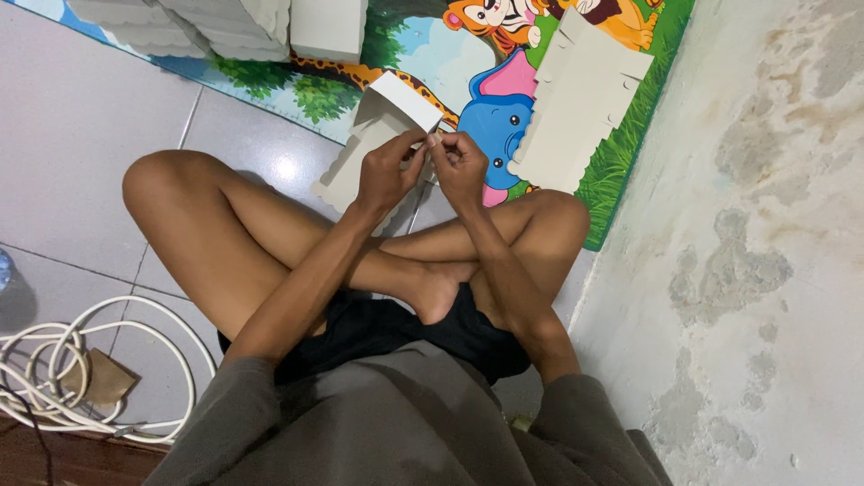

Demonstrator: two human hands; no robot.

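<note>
I sit cross-legged on a tiled floor. Both hands are raised in front of my knees and grip a white cardboard box blank with scalloped edges, partly folded, its top flap bent up. My left hand pinches its lower right part. My right hand pinches the same edge from the right, fingertips touching those of the left hand. The lower part of the blank is hidden behind my left hand.
A flat stack of white scalloped cardboard blanks lies on a colourful cartoon-animal mat. More white blanks are piled at the top left. Coiled white cable lies at lower left. A stained wall runs along the right.
</note>
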